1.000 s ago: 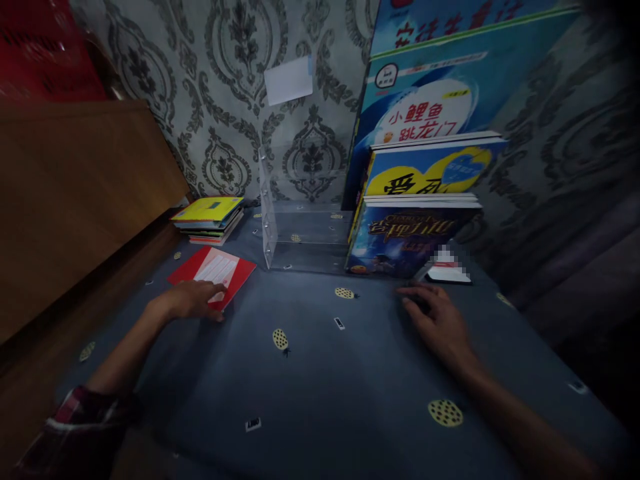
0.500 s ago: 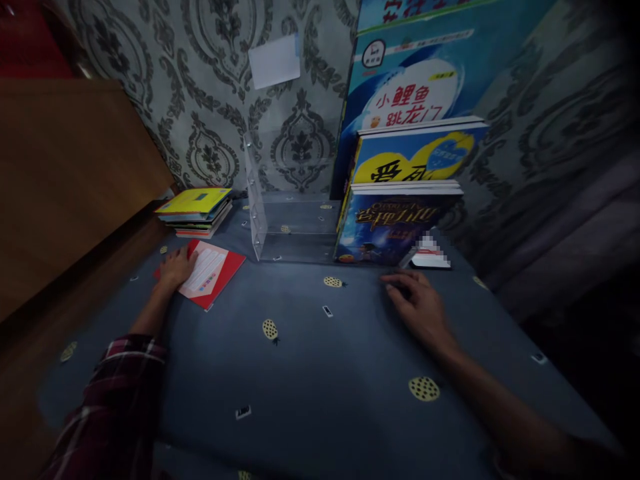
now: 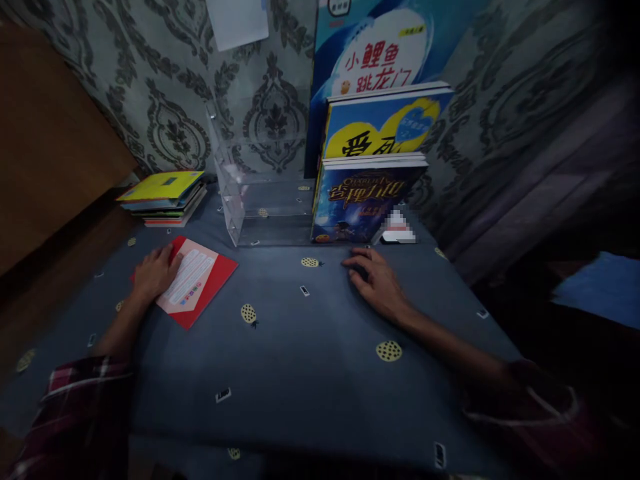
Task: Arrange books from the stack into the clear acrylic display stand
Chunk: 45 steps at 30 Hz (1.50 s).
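Observation:
My left hand (image 3: pixel 156 272) lies over the left part of a red booklet (image 3: pixel 210 297) with a pale printed panel, its fingers stretched out flat on the cover. My right hand (image 3: pixel 373 283) rests on the cloth, fingers loosely curved and thumb apart, holding nothing. Just beyond it is a clear acrylic stepped rack (image 3: pixel 227 193). On the rack's right side, books stand in tiers: a dark blue book (image 3: pixel 363 210) in front, a blue and yellow book (image 3: pixel 385 127) behind it, and a taller teal book (image 3: pixel 370 60) at the back.
A stack of books (image 3: pixel 165 193) with a yellow one on top lies at the back left. A partly pixelated white item (image 3: pixel 400 230) sits right of the rack. Grey cloth with pineapple prints covers the table (image 3: pixel 300 373). Patterned wallpaper (image 3: pixel 175 127) rises behind.
The view has shifted right and down. My left hand and the red booklet have slid toward me relative to the rack. My right hand stays near the rack's front, fingers still loosely curved.

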Motion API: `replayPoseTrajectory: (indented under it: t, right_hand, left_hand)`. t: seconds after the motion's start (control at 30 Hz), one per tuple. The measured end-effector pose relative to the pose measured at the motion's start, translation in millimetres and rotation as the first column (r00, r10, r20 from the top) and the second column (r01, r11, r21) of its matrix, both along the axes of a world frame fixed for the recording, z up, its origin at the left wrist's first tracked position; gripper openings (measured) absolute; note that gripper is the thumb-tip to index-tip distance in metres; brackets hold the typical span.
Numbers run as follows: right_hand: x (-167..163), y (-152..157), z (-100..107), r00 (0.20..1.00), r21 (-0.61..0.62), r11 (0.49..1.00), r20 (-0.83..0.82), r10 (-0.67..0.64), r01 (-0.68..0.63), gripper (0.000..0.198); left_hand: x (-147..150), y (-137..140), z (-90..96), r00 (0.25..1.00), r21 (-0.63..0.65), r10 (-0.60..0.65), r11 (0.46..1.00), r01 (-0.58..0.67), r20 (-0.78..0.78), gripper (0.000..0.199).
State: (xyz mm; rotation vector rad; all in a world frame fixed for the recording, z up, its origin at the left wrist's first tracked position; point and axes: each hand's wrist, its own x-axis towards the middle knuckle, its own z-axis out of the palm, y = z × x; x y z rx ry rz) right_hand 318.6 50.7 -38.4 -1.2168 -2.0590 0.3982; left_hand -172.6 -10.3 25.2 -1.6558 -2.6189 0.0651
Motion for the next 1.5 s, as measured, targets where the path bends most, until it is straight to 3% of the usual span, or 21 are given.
replayPoseTrajectory:
  t: [0.3, 0.5, 0.77, 0.87, 0.97, 1.17, 1.23, 1.37, 1.5]
  right_hand:
    - [12.7, -10.1, 7.8, 0.991, -0.005, 0.998, 0.118, 0.068, -0.068, 0.031]
    - [14.1, -16.7, 14.2, 0.994, -0.034, 0.995, 0.048, 0.100, -0.098, 0.030]
    - [12.2, -23.6, 21.6, 0.991, -0.066, 0.994, -0.112, 0.080, -0.087, 0.028]
    - [11.1, -27.0, 23.7, 0.987, -0.092, 0.992, -0.144, 0.069, -0.082, 0.029]
    - [10.7, -28.9, 23.6, 0.988, -0.090, 0.993, -0.141, 0.069, -0.082, 0.029]
    - [17.3, -27.2, 17.4, 0.997, -0.012, 0.998, 0.035, 0.064, -0.063, 0.031]
    - [19.4, -27.0, 16.8, 0.990, 0.006, 0.998, 0.123, 0.063, -0.064, 0.033]
    - [17.4, -29.2, 19.8, 0.962, 0.061, 0.996, 0.269, 0.047, -0.066, 0.036]
    - [12.5, -35.4, 23.1, 0.921, 0.118, 0.992, 0.391, 0.001, -0.051, 0.037]
  left_hand:
    - [62.6, -36.7, 13.0, 0.989, -0.097, -0.107, 0.991, 0.097, -0.100, 0.064]
    - [117.6, -53.6, 27.5, 0.980, -0.172, -0.155, 0.976, 0.133, -0.124, 0.061]
    - [178.1, -55.1, 36.3, 0.954, -0.292, -0.269, 0.930, 0.223, -0.128, 0.045]
    - [191.0, -56.1, 30.2, 0.935, -0.238, -0.350, 0.915, 0.327, -0.062, 0.039]
    - [197.7, -58.5, 17.8, 0.883, -0.096, -0.468, 0.878, 0.469, 0.041, 0.036]
    - [201.9, -62.4, -5.7, 0.656, 0.255, -0.725, 0.689, 0.679, 0.211, 0.036]
    - [202.5, -61.5, -6.9, 0.616, 0.280, -0.751, 0.660, 0.697, 0.235, 0.034]
    - [209.2, -55.2, -4.6, 0.638, 0.227, -0.752, 0.659, 0.717, 0.166, 0.031]
    - [222.8, -48.8, -11.7, 0.590, 0.217, -0.806, 0.584, 0.782, 0.047, 0.037]
